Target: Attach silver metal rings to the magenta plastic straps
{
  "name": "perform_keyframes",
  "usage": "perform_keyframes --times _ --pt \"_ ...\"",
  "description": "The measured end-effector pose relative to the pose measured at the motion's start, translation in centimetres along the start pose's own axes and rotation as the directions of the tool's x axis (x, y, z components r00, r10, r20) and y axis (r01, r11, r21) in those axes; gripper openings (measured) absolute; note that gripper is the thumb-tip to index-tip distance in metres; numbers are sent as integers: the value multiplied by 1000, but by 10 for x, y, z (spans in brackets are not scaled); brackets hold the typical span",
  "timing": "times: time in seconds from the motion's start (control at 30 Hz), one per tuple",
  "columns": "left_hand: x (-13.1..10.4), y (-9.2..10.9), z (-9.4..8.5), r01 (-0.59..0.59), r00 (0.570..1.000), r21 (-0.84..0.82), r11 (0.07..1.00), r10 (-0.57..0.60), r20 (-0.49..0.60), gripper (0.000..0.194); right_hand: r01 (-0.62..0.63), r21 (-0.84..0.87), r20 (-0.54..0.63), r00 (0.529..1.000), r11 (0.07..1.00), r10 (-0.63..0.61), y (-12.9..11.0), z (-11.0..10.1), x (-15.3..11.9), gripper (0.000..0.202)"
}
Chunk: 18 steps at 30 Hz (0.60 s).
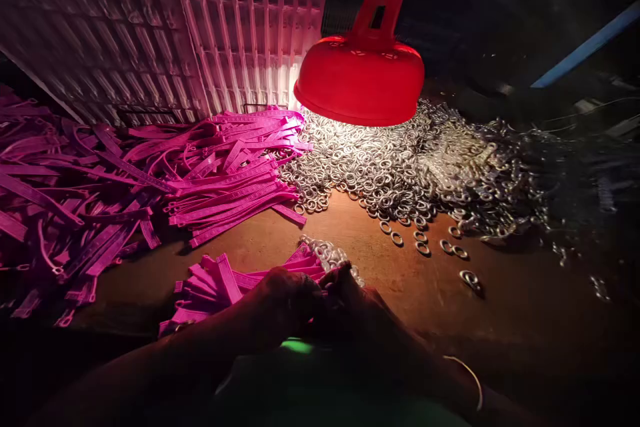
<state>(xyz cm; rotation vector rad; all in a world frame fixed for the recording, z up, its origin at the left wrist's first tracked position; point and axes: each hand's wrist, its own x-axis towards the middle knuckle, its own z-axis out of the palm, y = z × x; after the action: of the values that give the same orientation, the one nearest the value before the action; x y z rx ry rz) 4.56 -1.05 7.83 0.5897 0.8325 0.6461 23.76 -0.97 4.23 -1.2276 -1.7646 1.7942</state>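
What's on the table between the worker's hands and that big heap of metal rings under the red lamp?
Mostly bare brown table in the head view. A small cluster of rings sits just beyond the hands, short of the ring heap; a few stray rings lie to the right.

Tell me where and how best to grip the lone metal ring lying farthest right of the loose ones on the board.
Probably from straight above, pinching the metal ring across its outer rim. It lies flat on the bare wooden board, apart from the ring heap, so nothing crowds its sides. Being low and flat, a side approach seems poor. Both the left hand and right hand are occupied near the pink strips.
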Motion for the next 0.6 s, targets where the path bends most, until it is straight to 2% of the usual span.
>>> perform_keyframes --times 0.07,0.13,0.23,0.33,0.43,0.6 --pt "1 -3 -3 -10 999 70 997 7 51 24 41 -77 80 996 996 -34 -5 -1 0 41" --pt "3 -4 -5 -74 994 164 984 61 86 31 111 -211 135 987 971 -84 -14 -3 0 35" --pt "9 -4 -6 -111 988 127 986 96 122 39 168 -422 200 976 891 -89 -33 -9 4 23" --pt "15 -6 -7 -136 989 60 989 131 70 44 189 -563 237 970 805 -63 -54 -14 12 17" --pt "18 -8 -12 -122 993 95 988 122 1 46 224 -661 266 962 716 -55 -69 -21 19 16" --pt "16 -11 -15 -130 974 241 962 169 -149 35 273 -769 255 960 578 -115 -66 -29 15 13"
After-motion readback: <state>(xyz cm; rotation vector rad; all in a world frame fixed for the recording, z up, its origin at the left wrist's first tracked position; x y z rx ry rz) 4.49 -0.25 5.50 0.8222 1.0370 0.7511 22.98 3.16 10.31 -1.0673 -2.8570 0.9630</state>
